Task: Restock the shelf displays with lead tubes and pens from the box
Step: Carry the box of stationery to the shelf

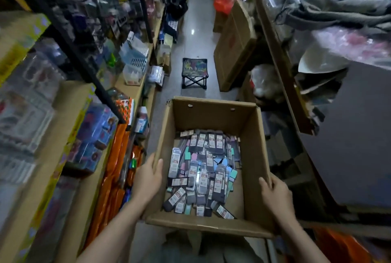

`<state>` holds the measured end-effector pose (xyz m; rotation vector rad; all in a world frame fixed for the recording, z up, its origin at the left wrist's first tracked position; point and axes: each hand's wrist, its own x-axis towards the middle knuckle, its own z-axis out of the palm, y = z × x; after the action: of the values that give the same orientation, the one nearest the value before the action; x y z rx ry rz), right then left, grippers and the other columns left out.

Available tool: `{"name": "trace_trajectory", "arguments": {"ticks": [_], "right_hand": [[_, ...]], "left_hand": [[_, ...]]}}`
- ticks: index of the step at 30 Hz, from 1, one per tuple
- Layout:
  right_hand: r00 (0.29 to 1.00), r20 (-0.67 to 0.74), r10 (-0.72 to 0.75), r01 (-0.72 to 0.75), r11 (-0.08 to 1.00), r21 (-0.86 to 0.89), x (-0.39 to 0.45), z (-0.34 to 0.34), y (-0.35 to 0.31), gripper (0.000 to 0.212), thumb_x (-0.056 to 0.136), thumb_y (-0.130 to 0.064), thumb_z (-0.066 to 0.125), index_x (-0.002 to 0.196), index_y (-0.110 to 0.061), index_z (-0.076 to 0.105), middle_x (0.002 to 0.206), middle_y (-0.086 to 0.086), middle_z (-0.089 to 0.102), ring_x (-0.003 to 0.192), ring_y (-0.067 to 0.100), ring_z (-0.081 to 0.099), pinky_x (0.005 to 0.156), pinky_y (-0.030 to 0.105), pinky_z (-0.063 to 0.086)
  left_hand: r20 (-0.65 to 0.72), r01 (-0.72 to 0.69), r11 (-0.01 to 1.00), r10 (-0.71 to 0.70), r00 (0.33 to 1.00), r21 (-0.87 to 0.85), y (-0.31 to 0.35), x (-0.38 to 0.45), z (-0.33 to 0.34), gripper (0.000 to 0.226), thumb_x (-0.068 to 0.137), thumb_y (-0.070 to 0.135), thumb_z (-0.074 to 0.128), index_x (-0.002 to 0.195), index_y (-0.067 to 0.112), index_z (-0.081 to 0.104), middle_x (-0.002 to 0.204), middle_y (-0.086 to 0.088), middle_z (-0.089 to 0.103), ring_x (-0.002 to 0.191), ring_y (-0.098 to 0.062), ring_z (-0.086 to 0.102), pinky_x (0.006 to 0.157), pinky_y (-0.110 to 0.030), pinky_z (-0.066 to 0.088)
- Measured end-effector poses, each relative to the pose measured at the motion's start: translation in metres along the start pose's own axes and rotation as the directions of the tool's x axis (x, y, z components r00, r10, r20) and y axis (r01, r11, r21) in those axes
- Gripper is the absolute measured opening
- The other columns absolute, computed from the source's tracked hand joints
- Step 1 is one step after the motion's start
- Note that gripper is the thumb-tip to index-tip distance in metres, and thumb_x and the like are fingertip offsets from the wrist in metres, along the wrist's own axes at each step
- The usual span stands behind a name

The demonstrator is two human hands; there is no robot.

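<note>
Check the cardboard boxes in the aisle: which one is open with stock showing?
The cardboard box held between the left hand and right hand: open top, packets piled inside. The tall carton leaning on the right side is closed.

Both forearms are bare to the frame edge; no sleeves are visible. The left hand and right hand carry no gloves, rings, or watch. Grey-green trousers are worn.

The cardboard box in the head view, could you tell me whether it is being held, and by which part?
Yes: the left hand grips the cardboard box by its left wall's top edge, the right hand by its right wall's.
</note>
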<state>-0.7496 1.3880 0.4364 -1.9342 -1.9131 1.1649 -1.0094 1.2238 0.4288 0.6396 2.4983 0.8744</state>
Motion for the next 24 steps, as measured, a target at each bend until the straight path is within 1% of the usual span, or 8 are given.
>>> {"name": "trace_trajectory", "arguments": {"ticks": [2,5,7,11,16,18,21,24], "right_hand": [[1.000,-0.007,0.024,-0.024,1.000,0.020,0.036,0.002,-0.027,0.024,0.098,-0.023,0.055,0.116,-0.011,0.065,0.094,0.009,0.070,0.088,0.028,0.067,0.080,0.044,0.057],[0.999,-0.040,0.024,-0.023,0.999,0.034,0.098,0.007,-0.062,0.027,0.098,-0.023,0.055,0.120,-0.011,0.064,0.098,0.010,0.070,0.094,0.029,0.066,0.078,0.034,0.051],[0.999,-0.047,0.012,-0.010,0.999,0.041,0.143,0.011,-0.085,0.026,0.098,-0.023,0.055,0.119,-0.010,0.065,0.099,0.009,0.071,0.095,0.029,0.065,0.079,0.033,0.050],[1.000,-0.031,-0.001,0.002,0.999,0.037,0.237,0.010,-0.139,0.027,0.097,-0.022,0.057,0.120,-0.011,0.065,0.103,0.010,0.071,0.099,0.030,0.065,0.078,0.028,0.045],[0.997,-0.006,-0.072,0.072,0.997,-0.026,0.347,0.004,-0.220,0.025,0.096,-0.021,0.058,0.119,-0.013,0.066,0.105,0.010,0.072,0.104,0.033,0.065,0.083,0.033,0.049],[0.993,0.010,-0.117,0.118,0.992,-0.054,0.387,0.005,-0.251,0.024,0.095,-0.019,0.059,0.116,-0.012,0.067,0.103,0.010,0.074,0.103,0.033,0.066,0.078,0.031,0.047],[0.989,0.026,-0.148,0.150,0.987,-0.059,0.448,0.013,-0.295,0.022,0.095,-0.018,0.059,0.113,-0.011,0.069,0.100,0.011,0.074,0.099,0.035,0.066,0.074,0.029,0.044],[0.987,0.029,-0.160,0.161,0.986,-0.049,0.506,0.027,-0.341,0.022,0.096,-0.017,0.059,0.115,-0.010,0.068,0.098,0.010,0.072,0.096,0.032,0.066,0.071,0.025,0.038]], "left_hand": [[0.020,-0.024,1.000,0.024,1.000,-0.002,0.022,0.047,0.001,0.039,0.101,0.026,0.047,0.134,0.007,0.053,0.116,-0.010,0.068,0.101,-0.022,0.064,0.080,-0.025,0.045],[0.023,-0.053,0.999,0.053,0.998,0.004,0.053,0.118,0.010,0.039,0.100,0.025,0.048,0.134,0.006,0.054,0.118,-0.012,0.067,0.107,-0.025,0.062,0.081,-0.026,0.043],[0.025,-0.049,0.999,0.049,0.998,0.023,0.073,0.166,0.020,0.042,0.100,0.026,0.047,0.136,0.005,0.052,0.123,-0.017,0.064,0.113,-0.032,0.059,0.089,-0.032,0.043],[0.012,-0.011,1.000,0.011,1.000,0.029,0.114,0.255,0.038,0.042,0.101,0.027,0.046,0.137,0.005,0.051,0.123,-0.019,0.064,0.113,-0.035,0.058,0.091,-0.037,0.045],[-0.040,0.034,0.999,-0.034,0.999,0.006,0.163,0.353,0.047,0.037,0.101,0.027,0.047,0.127,0.003,0.056,0.104,-0.018,0.068,0.096,-0.035,0.063,0.071,-0.033,0.041],[-0.061,0.038,0.999,-0.039,0.997,-0.018,0.181,0.392,0.048,0.035,0.100,0.025,0.048,0.126,0.003,0.057,0.105,-0.021,0.067,0.098,-0.038,0.062,0.074,-0.036,0.042],[-0.060,0.032,0.998,-0.036,0.998,-0.059,0.203,0.457,0.051,0.031,0.101,0.025,0.047,0.123,0.006,0.058,0.103,-0.015,0.068,0.095,-0.033,0.062,0.072,-0.031,0.040],[-0.060,0.038,0.997,-0.042,0.997,-0.067,0.221,0.528,0.056,0.035,0.101,0.030,0.044,0.129,0.011,0.055,0.108,-0.010,0.067,0.096,-0.029,0.061,0.079,-0.036,0.048]]}}
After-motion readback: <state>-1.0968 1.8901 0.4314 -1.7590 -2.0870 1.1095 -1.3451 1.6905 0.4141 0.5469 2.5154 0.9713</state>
